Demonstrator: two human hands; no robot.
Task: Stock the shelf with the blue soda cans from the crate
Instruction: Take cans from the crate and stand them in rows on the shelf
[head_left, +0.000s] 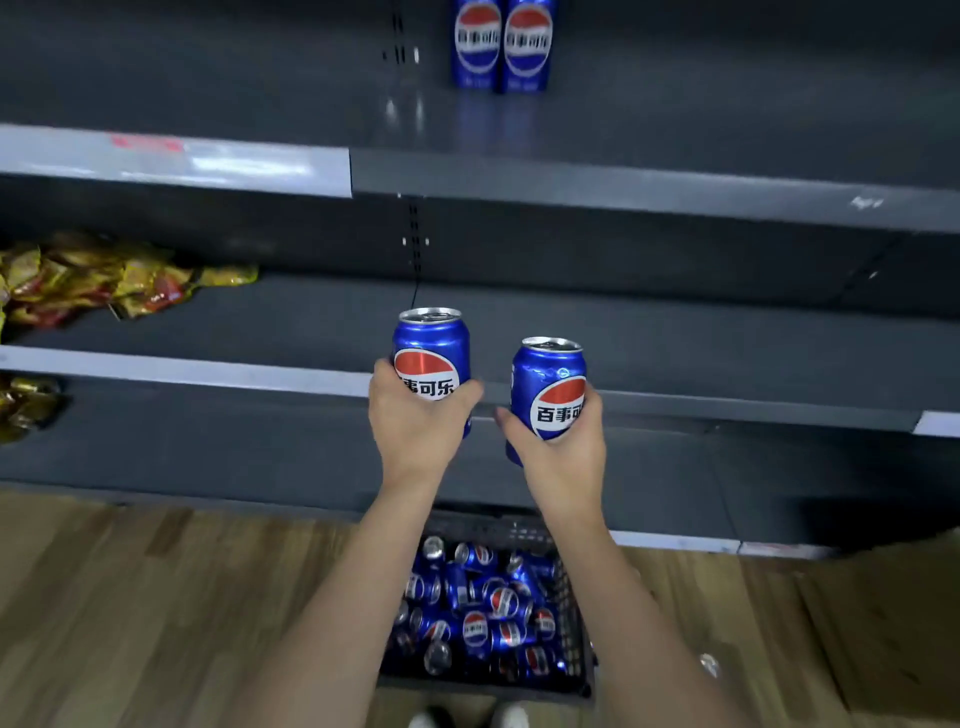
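My left hand (415, 421) grips an upright blue soda can (431, 343) from below, its logo facing me. My right hand (563, 452) grips a second upright blue can (548, 374) just to the right of it. Both cans hang in front of the edge of the middle shelf (675, 410). Two more blue cans (501, 47) stand side by side at the back of the upper shelf (623, 182). On the floor beneath my forearms sits a dark crate (571, 623) holding several blue cans (488, 613) lying jumbled.
Yellow and red snack packets (104, 280) lie piled at the left of the middle shelf, with more (26, 405) on the shelf below. The floor (156, 597) is wood plank. A brown cardboard sheet (893, 623) lies at the lower right.
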